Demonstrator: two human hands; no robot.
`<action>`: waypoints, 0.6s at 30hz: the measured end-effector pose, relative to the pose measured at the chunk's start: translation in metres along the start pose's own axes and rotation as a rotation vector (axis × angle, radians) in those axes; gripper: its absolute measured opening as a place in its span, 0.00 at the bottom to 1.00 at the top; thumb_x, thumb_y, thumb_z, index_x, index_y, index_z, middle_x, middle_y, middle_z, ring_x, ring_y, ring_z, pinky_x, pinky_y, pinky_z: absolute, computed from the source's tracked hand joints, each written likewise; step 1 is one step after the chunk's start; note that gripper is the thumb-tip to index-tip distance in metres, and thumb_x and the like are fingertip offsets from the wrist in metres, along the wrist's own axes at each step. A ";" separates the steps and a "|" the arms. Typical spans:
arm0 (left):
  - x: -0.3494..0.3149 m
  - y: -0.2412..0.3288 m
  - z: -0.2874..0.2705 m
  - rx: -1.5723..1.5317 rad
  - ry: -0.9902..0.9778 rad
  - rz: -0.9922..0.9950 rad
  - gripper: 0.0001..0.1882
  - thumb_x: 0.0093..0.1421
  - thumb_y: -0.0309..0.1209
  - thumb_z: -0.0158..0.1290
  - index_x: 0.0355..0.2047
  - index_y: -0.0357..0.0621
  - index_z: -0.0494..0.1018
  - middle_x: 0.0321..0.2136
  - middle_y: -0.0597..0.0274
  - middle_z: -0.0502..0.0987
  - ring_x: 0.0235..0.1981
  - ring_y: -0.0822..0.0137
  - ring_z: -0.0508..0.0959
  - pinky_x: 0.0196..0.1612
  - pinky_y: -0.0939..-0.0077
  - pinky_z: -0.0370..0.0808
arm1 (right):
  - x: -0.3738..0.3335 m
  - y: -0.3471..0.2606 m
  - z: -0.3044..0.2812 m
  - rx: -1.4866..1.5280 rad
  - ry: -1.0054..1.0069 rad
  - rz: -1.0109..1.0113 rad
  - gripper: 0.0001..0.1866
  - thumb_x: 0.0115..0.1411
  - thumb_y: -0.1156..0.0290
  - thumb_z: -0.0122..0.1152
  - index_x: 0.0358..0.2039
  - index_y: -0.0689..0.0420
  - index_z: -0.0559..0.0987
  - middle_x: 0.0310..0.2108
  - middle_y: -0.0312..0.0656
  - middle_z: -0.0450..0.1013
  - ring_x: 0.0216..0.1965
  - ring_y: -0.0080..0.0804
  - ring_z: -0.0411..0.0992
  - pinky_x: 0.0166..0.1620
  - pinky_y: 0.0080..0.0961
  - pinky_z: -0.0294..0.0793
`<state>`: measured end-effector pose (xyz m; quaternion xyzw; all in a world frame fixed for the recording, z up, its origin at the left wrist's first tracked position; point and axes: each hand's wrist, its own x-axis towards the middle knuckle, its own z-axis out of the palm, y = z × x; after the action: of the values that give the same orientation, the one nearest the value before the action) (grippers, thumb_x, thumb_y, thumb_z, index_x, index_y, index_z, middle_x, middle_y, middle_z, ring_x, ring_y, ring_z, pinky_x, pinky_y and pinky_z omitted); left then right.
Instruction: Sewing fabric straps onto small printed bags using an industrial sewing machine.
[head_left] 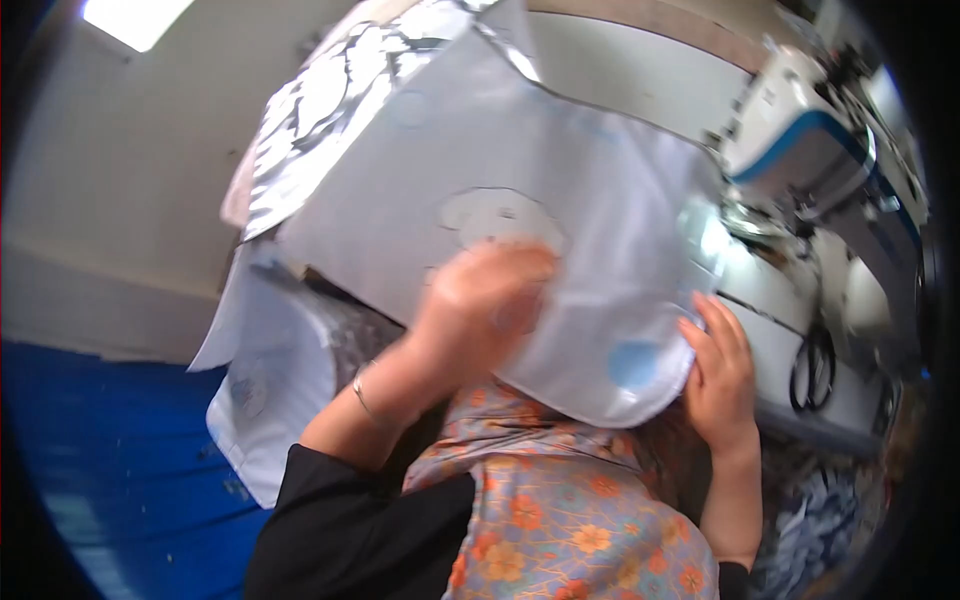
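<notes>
A large white sheet of smooth fabric point(620, 240) with rounded corners, pale blue spots and a printed cartoon figure spreads over the work table in front of me. My left hand point(485, 305) is over the middle of the sheet, by the printed figure. It is blurred by motion, and its fingers cannot be made out clearly. At the right, my right hand point(722, 365) grips the sheet's edge near a light blue spot, fingers bent at the border. The near rounded corner hangs over my lap.
A white and blue sewing machine point(800, 140) stands at the right, with black-handled scissors point(812, 368) on the table below it. Shiny silver sheeting point(310, 110) lies at the far left. Another white piece point(265, 390) hangs off the left side above a blue floor surface point(110, 470).
</notes>
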<state>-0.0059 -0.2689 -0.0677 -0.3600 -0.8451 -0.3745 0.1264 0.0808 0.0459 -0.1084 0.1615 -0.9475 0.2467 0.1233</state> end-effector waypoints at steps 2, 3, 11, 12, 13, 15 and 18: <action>-0.019 -0.058 -0.053 0.438 0.361 -0.052 0.17 0.54 0.16 0.57 0.45 0.38 0.78 0.47 0.47 0.81 0.48 0.47 0.81 0.50 0.59 0.78 | -0.004 -0.003 -0.001 -0.014 0.002 -0.034 0.22 0.54 0.85 0.51 0.51 0.62 0.78 0.61 0.54 0.70 0.64 0.58 0.66 0.67 0.48 0.64; -0.029 -0.085 -0.085 0.561 0.421 -0.182 0.18 0.55 0.15 0.56 0.48 0.38 0.78 0.49 0.46 0.80 0.48 0.49 0.81 0.51 0.60 0.78 | -0.005 -0.005 -0.005 -0.039 0.007 -0.009 0.21 0.55 0.83 0.51 0.51 0.62 0.77 0.61 0.55 0.70 0.64 0.58 0.66 0.67 0.48 0.64; -0.138 -0.229 -0.247 0.995 0.113 -1.094 0.53 0.48 0.45 0.62 0.72 0.39 0.55 0.66 0.32 0.63 0.60 0.43 0.75 0.63 0.58 0.73 | 0.005 -0.005 0.006 -0.043 0.028 -0.036 0.19 0.59 0.80 0.52 0.51 0.63 0.77 0.61 0.55 0.71 0.62 0.58 0.67 0.65 0.47 0.66; -0.138 -0.234 -0.255 0.897 0.051 -1.120 0.54 0.47 0.45 0.61 0.72 0.36 0.55 0.65 0.31 0.64 0.60 0.42 0.75 0.63 0.58 0.73 | 0.006 -0.005 0.006 -0.043 0.017 -0.024 0.18 0.61 0.77 0.51 0.51 0.63 0.77 0.61 0.56 0.71 0.63 0.59 0.67 0.65 0.48 0.65; -0.126 -0.234 -0.253 0.522 0.184 -1.154 0.52 0.48 0.43 0.60 0.70 0.30 0.57 0.63 0.30 0.67 0.62 0.43 0.73 0.64 0.60 0.72 | 0.003 -0.004 0.004 -0.068 0.021 -0.010 0.18 0.61 0.77 0.51 0.51 0.63 0.77 0.61 0.56 0.71 0.63 0.59 0.67 0.65 0.48 0.65; -0.118 -0.227 -0.255 0.229 0.360 -1.196 0.49 0.48 0.42 0.60 0.68 0.29 0.59 0.60 0.30 0.70 0.63 0.43 0.72 0.65 0.62 0.69 | -0.003 -0.003 0.002 -0.078 0.029 0.010 0.17 0.61 0.76 0.53 0.50 0.63 0.77 0.61 0.55 0.71 0.62 0.59 0.68 0.65 0.48 0.66; -0.210 -0.274 -0.297 0.850 0.190 -1.176 0.36 0.53 0.36 0.56 0.62 0.31 0.68 0.56 0.32 0.74 0.57 0.41 0.76 0.65 0.57 0.70 | 0.003 -0.005 0.005 -0.061 0.026 -0.010 0.16 0.62 0.74 0.53 0.50 0.62 0.78 0.61 0.55 0.71 0.62 0.59 0.68 0.64 0.48 0.66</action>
<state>-0.0664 -0.7174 -0.1131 0.2674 -0.9564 -0.0498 0.1062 0.0792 0.0386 -0.1092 0.1590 -0.9522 0.2191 0.1416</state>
